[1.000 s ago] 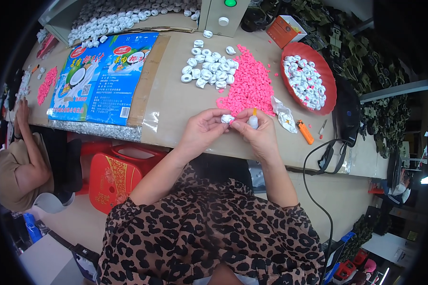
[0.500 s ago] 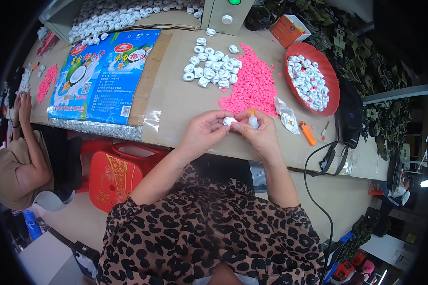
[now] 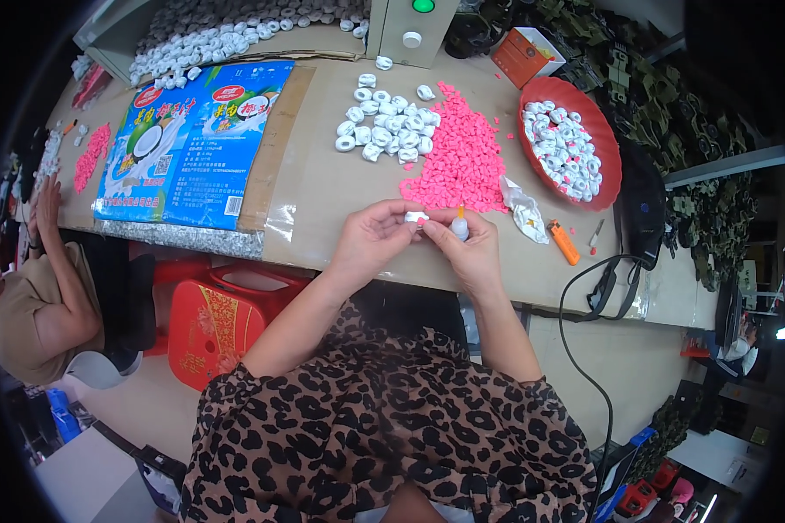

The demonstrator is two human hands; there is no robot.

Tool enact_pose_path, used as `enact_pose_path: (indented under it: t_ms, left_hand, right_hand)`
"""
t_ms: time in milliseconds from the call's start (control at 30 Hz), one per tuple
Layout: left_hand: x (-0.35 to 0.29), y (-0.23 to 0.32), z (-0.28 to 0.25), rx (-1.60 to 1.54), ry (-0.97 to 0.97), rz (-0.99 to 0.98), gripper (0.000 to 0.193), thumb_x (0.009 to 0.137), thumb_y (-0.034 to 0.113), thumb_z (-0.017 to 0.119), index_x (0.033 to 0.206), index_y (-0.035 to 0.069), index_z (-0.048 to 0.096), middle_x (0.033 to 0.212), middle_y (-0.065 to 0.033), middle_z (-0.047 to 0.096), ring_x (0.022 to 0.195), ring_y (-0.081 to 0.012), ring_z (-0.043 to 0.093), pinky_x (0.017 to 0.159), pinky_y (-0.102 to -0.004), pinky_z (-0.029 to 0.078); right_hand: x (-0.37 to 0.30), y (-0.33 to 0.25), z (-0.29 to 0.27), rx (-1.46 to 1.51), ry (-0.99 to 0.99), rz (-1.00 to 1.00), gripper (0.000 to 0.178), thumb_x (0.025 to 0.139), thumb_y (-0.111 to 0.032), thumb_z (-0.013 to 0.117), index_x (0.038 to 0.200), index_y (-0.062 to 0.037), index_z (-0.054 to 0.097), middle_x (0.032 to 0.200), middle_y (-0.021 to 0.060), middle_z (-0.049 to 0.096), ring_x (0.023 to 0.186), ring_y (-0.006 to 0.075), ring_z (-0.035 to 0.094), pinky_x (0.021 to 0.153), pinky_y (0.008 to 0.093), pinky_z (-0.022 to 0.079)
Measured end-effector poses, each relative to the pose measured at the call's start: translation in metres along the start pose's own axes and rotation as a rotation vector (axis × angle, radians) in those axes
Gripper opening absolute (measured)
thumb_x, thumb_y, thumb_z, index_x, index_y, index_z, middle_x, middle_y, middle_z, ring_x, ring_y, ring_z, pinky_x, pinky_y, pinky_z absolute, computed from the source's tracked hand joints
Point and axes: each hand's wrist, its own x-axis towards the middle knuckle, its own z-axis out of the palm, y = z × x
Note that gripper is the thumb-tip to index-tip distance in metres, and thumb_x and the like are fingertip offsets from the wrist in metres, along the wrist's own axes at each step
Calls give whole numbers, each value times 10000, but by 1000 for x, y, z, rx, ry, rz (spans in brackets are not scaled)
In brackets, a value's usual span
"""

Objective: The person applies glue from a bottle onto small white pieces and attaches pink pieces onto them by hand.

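My left hand [image 3: 371, 240] pinches a small white ring-shaped part [image 3: 416, 217] over the near edge of the brown table [image 3: 323, 183]. My right hand [image 3: 467, 248] meets it from the right, its fingertips on a small pink piece at the white part, and it also grips a small glue bottle [image 3: 459, 228] with an orange tip. Just beyond my hands lies a heap of pink pieces [image 3: 462, 161], with a cluster of white rings [image 3: 384, 131] to its left.
A red bowl [image 3: 609, 157] with white rings sits at the right, an orange lighter [image 3: 564, 241] and a crumpled clear bag [image 3: 525, 213] near it. A blue printed bag [image 3: 192, 148] lies at the left. Another person [image 3: 35, 296] sits at the far left. Red stools [image 3: 209, 314] stand under the table.
My hands stay together at the table edge, with only small finger movements on the white part.
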Motion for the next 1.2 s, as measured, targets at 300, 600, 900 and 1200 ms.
enact_pose_path:
  t_ms: [300, 600, 900, 1200]
  left_hand:
    - [0, 1, 4, -24, 18, 12, 209, 788, -50, 477, 996, -65, 477, 917, -96, 542, 843, -124, 540, 769, -238, 459]
    - [2, 1, 1, 16, 61, -73, 184, 760, -65, 493, 943, -59, 506, 872, -83, 559, 782, -98, 550, 719, -208, 456]
    - [3, -2, 2, 50, 98, -52, 173, 756, -44, 507, 928, -53, 524, 845, -95, 577, 728, -102, 562, 664, -213, 469]
    - [6, 3, 2, 66, 123, -107, 192, 789, 41, 531, 961, -44, 527, 806, -84, 584, 647, -111, 559, 616, -220, 470]
  right_hand:
    - [-3, -1, 1, 5, 0, -21, 101, 734, -5, 589, 830, 23, 600, 758, 33, 586, 685, 65, 535, 612, 180, 432]
    - [-3, 7, 4, -147, 65, -109, 54, 706, -26, 601, 740, 13, 586, 669, -1, 537, 606, 39, 472, 524, 176, 374]
    - [-3, 15, 2, -161, 77, -156, 56, 699, -23, 600, 745, 6, 588, 682, 5, 535, 611, 45, 466, 527, 186, 371]
    - [0, -1, 6, -46, 91, -7, 111, 735, -43, 580, 818, 28, 596, 720, 35, 581, 623, 66, 529, 562, 184, 430]
